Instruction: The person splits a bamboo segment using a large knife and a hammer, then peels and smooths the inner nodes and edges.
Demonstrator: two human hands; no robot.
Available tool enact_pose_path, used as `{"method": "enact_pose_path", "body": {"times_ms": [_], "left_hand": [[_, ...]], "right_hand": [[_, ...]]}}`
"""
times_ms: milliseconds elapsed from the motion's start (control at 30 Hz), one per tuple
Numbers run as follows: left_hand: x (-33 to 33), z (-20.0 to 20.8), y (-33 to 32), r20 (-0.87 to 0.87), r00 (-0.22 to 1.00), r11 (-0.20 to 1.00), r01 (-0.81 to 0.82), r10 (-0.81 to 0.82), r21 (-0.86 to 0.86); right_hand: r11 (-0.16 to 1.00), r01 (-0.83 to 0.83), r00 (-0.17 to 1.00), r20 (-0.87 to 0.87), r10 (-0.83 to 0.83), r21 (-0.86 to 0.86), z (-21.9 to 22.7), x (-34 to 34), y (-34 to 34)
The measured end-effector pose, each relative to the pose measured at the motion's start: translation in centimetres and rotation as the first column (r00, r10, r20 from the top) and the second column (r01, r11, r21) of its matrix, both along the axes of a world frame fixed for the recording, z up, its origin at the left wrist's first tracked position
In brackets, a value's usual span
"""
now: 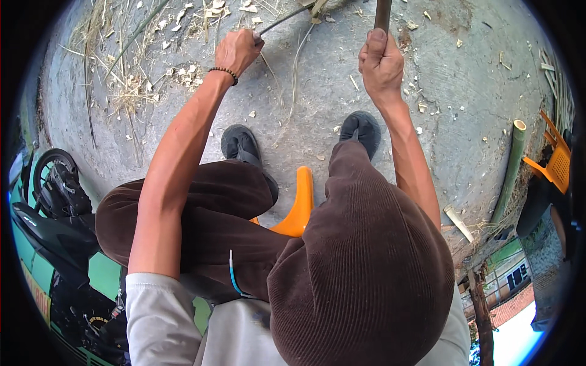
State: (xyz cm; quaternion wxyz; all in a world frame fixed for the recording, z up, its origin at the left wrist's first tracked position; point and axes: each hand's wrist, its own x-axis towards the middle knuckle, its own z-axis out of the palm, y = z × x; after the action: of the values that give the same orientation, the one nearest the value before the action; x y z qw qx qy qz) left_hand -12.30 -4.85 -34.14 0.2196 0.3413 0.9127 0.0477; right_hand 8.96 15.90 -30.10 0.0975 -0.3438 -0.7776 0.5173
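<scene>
My left hand [237, 51], with a beaded bracelet at the wrist, is closed on the near end of a thin dark rod [284, 19]. The rod slants up and right to a pale brown piece [318, 7] at the top edge; whether they are joined I cannot tell. Out ahead on the right, my right hand [383, 63] grips a brown stick [383, 13], thumb lying along it. The stick's far end is outside the picture. Both arms reach forward over the concrete floor [311, 79], beyond my shoes [360, 129].
Pale chips [183, 74] and dry fibres [129, 97] litter the floor. An orange plastic seat edge [299, 204] shows between my legs. On the right are a green bamboo pole [509, 171], a short cut piece [458, 223] and an orange chair [557, 161]. A black motorbike [56, 226] stands left.
</scene>
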Motion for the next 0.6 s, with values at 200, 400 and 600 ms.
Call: {"method": "enact_pose_path", "body": {"times_ms": [200, 400, 600], "left_hand": [[-2.5, 0.2, -0.3, 0.105, 0.993, 0.998, 0.05, -0.047, -0.028], [-3.7, 2.1, 1.0, 0.263, 0.958, 0.989, 0.136, -0.118, -0.053], [-1.6, 1.2, 0.1, 0.179, 0.982, 0.995, 0.075, -0.062, -0.068]], "right_hand": [[0.994, -0.095, 0.946, 0.306, 0.107, -0.053, -0.3, -0.2, 1.0], [0.994, -0.012, 0.997, 0.081, 0.003, 0.104, -1.6, 0.8, 0.5], [0.995, -0.087, 0.972, 0.223, 0.073, 0.053, 1.0, -1.4, 0.7]]}}
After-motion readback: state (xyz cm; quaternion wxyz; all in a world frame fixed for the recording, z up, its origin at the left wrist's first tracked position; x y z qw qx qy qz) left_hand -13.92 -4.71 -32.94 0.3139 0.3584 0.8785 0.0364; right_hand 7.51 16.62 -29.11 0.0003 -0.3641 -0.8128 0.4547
